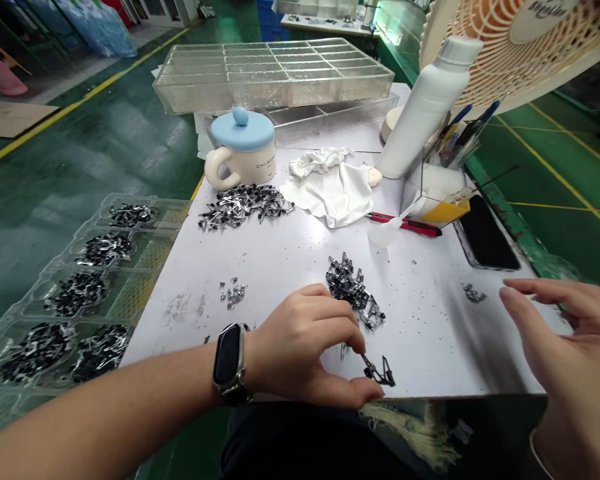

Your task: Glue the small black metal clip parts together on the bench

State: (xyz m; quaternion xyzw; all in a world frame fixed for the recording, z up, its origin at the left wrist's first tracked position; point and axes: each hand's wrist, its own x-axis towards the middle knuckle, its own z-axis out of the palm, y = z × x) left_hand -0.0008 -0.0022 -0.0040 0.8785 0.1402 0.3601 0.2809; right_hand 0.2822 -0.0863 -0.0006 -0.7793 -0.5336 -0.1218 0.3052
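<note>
My left hand, with a watch on its wrist, is at the table's front edge. Its thumb and index finger are apart, next to a small black part; whether they touch it is unclear. Just beyond the fingers lies a pile of black and clear parts. My right hand is over the right side, thumb and fingers spread, nothing visible between them. A few small metal pieces lie left of it. More clear bits sit left of the middle.
Behind are a heap of black and silver parts, a lidded mug, a white cloth, a red cutter, a white bottle, a phone and a fan. A compartment tray with parts stands left.
</note>
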